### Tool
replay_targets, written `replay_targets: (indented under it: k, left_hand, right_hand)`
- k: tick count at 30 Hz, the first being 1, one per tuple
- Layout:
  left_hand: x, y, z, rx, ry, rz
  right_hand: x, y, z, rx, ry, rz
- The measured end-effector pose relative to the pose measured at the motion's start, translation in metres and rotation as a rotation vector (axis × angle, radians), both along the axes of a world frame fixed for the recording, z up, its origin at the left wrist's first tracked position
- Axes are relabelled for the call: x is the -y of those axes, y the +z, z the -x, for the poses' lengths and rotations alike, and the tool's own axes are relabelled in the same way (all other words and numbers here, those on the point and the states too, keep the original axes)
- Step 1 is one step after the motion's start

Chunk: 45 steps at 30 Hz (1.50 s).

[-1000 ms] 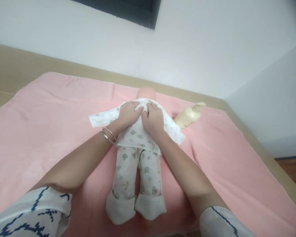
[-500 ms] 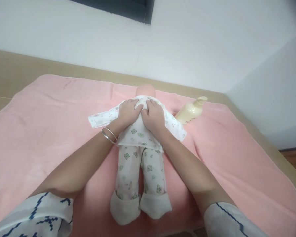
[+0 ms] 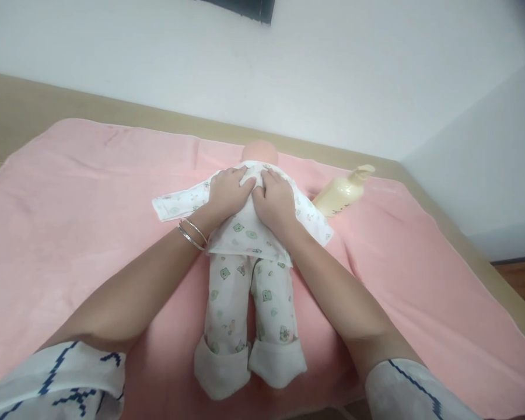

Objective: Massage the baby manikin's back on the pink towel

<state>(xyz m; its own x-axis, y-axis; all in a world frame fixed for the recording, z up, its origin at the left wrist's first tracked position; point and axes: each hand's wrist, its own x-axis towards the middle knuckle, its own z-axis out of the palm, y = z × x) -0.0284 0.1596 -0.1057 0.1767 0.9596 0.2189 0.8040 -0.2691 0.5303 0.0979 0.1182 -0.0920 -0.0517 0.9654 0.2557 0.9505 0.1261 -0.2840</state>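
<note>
1. Tilting slightly since a second ago, the person's view is leaving less of the dark panel showing on the wall; the left hand and right hand are staying put on the doll.
2. Farthest left, a pink blanket is covering much of a pale wooden surface and is stretching on beneath the doll.
3. Next, a patterned left sleeve is sitting near the elbow, and silvery bracelets are circling the left wrist.
4. Open and flat, the left hand is resting on the torso, fingers pointing toward the head.
5. In the middle of the blanket, the doll is lying with its head toward the wall, its printed white shirt sleeves spreading sideways and its legs pointing toward the person.
6. Also open, the right hand is lying just beside the left, the thumbs nearly meeting.
7. Near one shirt sleeve, a pale yellow pump bottle is slanting; I cannot tell whether it is standing.
8. Farthest right, brown flooring is showing.
</note>
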Motion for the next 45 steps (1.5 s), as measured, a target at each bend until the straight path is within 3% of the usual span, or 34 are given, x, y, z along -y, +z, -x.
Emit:
replay_targets:
  k: [5, 10, 12, 15, 18, 21, 24, 27, 31, 38, 45]
  left_hand:
    - [-0.003, -0.004, 0.006, 0.080, -0.040, -0.025]
    - [-0.013, -0.002, 0.019, 0.357, -0.023, 0.017]
    - [-0.009, 0.008, 0.019, 0.495, 0.037, 0.016]
    - [0.011, 0.035, 0.008, 0.737, 0.037, 0.033]
    - [0.037, 0.064, -0.016, 1.030, -0.055, 0.223]
    - [0.049, 0.085, -0.053, 1.249, -0.164, 0.429]
    - [0.041, 0.095, -0.096, 1.379, -0.235, 0.653]
    - [0.027, 0.099, -0.136, 1.463, -0.265, 0.874]
    - [0.022, 0.107, -0.165, 1.605, -0.318, 1.028]
    - [0.034, 0.125, -0.151, 1.747, -0.381, 1.142]
    - [0.045, 0.116, -0.097, 1.674, -0.304, 1.099]
  right_hand:
    - [0.022, 0.027, 0.005, 0.201, 0.021, 0.182]
    - [0.050, 0.076, -0.017, 0.235, 0.334, 0.377]
    - [0.057, 0.097, -0.036, 0.105, 0.372, 0.303]
    - [0.062, 0.121, -0.073, -0.062, 0.272, 0.084]
    - [0.059, 0.132, -0.116, -0.157, 0.162, -0.100]
    - [0.046, 0.130, -0.152, -0.201, 0.063, -0.204]
    - [0.029, 0.122, -0.170, -0.221, -0.086, -0.226]
    - [0.015, 0.115, -0.170, -0.236, -0.144, -0.174]
    - [0.003, 0.105, -0.161, -0.204, -0.135, -0.077]
    - [-0.016, 0.082, -0.150, -0.101, -0.254, -0.071]
    - [-0.015, 0.078, -0.136, 0.089, -0.365, -0.028]
